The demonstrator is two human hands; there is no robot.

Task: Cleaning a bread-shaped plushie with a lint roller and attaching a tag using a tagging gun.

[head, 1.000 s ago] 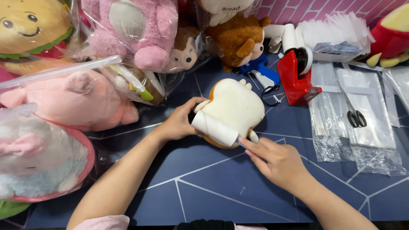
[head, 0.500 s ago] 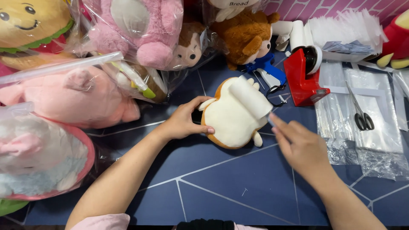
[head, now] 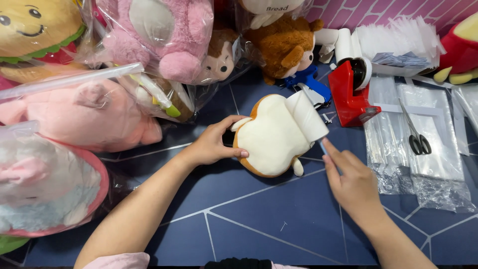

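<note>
Clear plastic bags (head: 423, 164) stacked at right; bagged plush toys (head: 149, 40) top-left.

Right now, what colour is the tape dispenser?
Red tape dispenser, seen best in the head view.

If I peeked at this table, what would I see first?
Right in the middle, a bread-shaped plush toy lies on the dark blue table, with the left hand steadying it and the right hand running a white lint roller over its top edge. On the left sits a heap of bagged plush toys. A red tape dispenser stands to the right.
</note>
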